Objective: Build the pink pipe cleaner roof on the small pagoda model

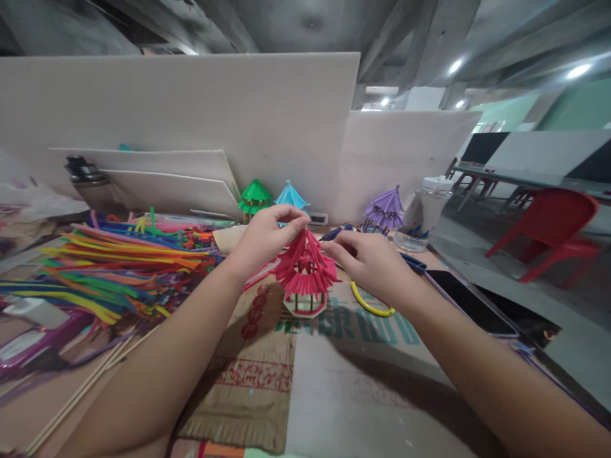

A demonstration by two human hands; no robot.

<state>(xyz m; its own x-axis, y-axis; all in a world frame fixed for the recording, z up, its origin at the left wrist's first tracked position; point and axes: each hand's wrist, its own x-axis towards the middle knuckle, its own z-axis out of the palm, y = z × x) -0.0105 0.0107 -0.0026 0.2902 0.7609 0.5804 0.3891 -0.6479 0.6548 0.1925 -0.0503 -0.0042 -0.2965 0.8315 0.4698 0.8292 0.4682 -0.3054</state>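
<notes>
A small red model pavilion (306,270) with a two-tiered pipe-cleaner roof stands upright on the cardboard-covered table in front of me. Its base is a pale flat plate edged in red, with thin brown posts between base and roof. My left hand (279,232) pinches the peak of the red roof from above, thumb and fingers together. On the pavilion's right side, my right hand (363,254) has its thumb and fingertips close together at the upper roof edge. Whatever lies between those right fingertips is too small to make out.
Green (256,197), blue (289,194) and purple model pavilions (384,208) stand behind. Pipe cleaners (128,261) are heaped at left, near a purple glue gun (42,343) and wooden sticks (90,388). A yellow-handled tool (372,310), a clear jar (420,219) and a phone (470,302) lie right.
</notes>
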